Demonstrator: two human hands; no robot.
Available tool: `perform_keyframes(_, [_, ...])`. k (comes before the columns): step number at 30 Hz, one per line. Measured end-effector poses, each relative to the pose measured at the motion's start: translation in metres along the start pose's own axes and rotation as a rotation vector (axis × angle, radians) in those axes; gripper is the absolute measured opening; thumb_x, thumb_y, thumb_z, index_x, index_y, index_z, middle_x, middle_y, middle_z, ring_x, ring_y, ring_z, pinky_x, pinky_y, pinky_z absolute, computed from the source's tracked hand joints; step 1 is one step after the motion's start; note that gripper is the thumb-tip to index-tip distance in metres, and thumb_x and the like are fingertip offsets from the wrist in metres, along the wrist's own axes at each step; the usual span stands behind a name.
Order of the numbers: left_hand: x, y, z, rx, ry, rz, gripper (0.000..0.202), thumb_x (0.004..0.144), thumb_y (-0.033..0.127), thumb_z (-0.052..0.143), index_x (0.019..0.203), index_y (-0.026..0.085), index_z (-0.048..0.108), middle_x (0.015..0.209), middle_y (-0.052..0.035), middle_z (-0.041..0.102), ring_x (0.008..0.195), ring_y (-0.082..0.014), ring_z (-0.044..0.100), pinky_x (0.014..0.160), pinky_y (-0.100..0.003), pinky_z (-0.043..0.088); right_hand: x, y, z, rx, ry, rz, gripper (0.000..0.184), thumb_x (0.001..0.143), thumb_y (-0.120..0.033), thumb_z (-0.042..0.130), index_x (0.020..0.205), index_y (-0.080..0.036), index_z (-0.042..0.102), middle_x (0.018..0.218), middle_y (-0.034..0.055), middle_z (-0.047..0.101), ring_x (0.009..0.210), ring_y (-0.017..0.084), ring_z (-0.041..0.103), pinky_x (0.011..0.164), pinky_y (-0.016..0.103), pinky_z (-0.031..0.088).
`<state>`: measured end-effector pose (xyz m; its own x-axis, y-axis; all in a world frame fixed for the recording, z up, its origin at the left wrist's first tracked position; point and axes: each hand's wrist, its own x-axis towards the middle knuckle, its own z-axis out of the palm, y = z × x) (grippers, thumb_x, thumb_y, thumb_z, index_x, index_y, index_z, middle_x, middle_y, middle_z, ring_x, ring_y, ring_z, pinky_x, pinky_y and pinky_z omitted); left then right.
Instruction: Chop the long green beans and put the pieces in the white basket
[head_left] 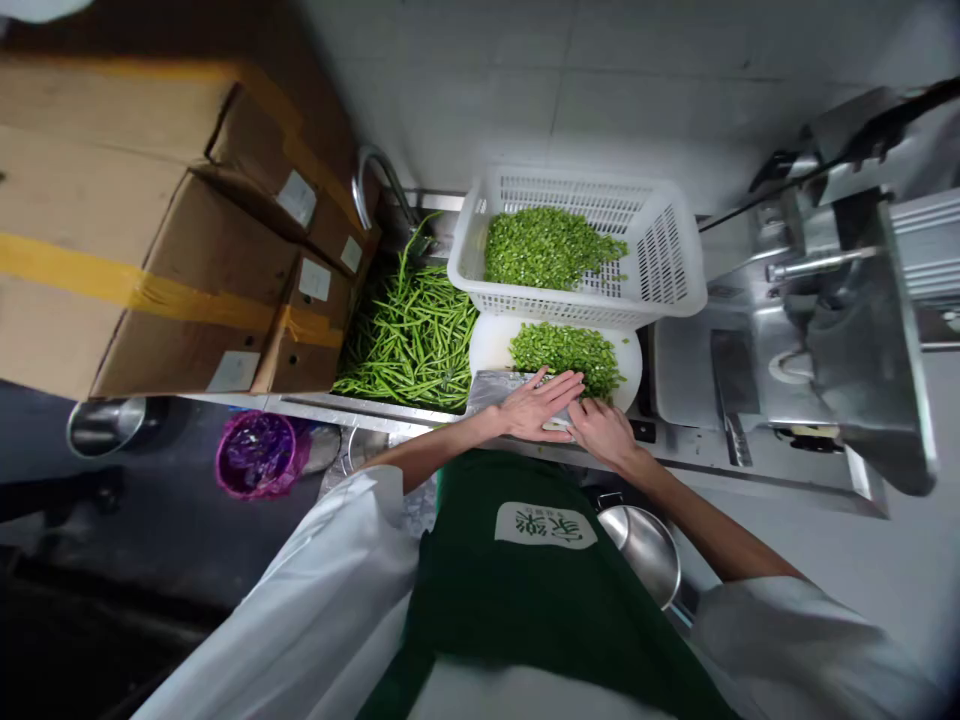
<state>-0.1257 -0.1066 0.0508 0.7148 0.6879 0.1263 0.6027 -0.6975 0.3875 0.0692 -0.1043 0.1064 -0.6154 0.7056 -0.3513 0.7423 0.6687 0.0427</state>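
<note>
My left hand (538, 408) lies with its fingers stretched out on the broad grey blade of a cleaver (491, 386), which is tilted at the near edge of the white round cutting board (491, 340). Beside it, my right hand (601, 430) is closed at the cleaver's right end; the handle is hidden under the fingers. Just beyond both hands is a pile of chopped green beans (566, 350) on the board. Behind the board stands a white perforated basket (675, 290) holding more chopped beans (544, 245).
Long whole green beans (412, 340) fill the sink at left, under a curved faucet (367, 185). Cardboard boxes (202, 270) are stacked farther left. Another cleaver (731, 385) and a metal machine (892, 340) are at right. A pink-lined bin (255, 455) and a steel pot (645, 550) sit below.
</note>
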Motion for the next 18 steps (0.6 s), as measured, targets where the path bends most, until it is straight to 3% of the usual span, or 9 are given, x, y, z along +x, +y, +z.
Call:
perform_keyframes(6, [0.007,-0.004,-0.001,-0.027,-0.079,-0.015,0.089,0.099,0.066,0.041,0.165,0.016,0.009,0.17,-0.0108,0.009,0.159,-0.0257,0.01,0.13,-0.05,-0.004,-0.043,0.021,0.015,-0.015,0.121,0.082,0.015,0.091,-0.029,0.064,0.096,-0.015,0.065,0.092,0.0145,0.069,0.086,0.026,0.066,0.065,0.03,0.038])
perform_keyframes(9, [-0.002,-0.024,0.0,-0.103,-0.088,-0.042,0.088,0.098,0.066,0.041,0.165,0.017,0.011,0.17,-0.0107,0.013,0.159,-0.0274,0.012,0.13,-0.052,-0.003,-0.075,0.039,0.026,-0.018,0.178,0.158,0.015,0.09,-0.031,0.064,0.089,-0.017,0.063,0.087,0.013,0.069,0.08,0.025,0.066,0.062,0.029,0.035])
perform_keyframes(11, [-0.015,-0.046,0.005,-0.174,-0.078,-0.132,0.083,0.1,0.064,0.038,0.165,0.019,0.014,0.17,-0.0112,0.015,0.159,-0.0284,0.014,0.129,-0.056,0.001,-0.097,0.054,0.036,0.041,0.204,0.257,0.015,0.089,-0.033,0.063,0.089,-0.018,0.062,0.085,0.0113,0.07,0.077,0.025,0.066,0.061,0.029,0.035])
perform_keyframes(15, [-0.031,-0.076,0.033,-0.275,0.209,-0.544,0.077,0.101,0.063,0.033,0.163,0.02,0.021,0.169,-0.0136,0.021,0.158,-0.0285,0.016,0.128,-0.056,0.015,-0.132,0.082,0.062,0.445,0.265,0.524,0.021,0.089,-0.042,0.057,0.094,-0.022,0.062,0.076,0.0046,0.07,0.063,0.02,0.064,0.058,0.029,0.039])
perform_keyframes(18, [-0.023,-0.07,0.064,-0.258,0.356,-0.714,0.081,0.098,0.065,0.041,0.161,0.015,0.026,0.168,-0.0178,0.021,0.158,-0.0311,0.016,0.129,-0.055,0.013,-0.139,0.095,0.085,0.893,0.252,0.653,0.033,0.09,-0.054,0.05,0.079,-0.024,0.056,0.059,0.0014,0.063,0.049,0.017,0.058,0.053,0.028,0.043])
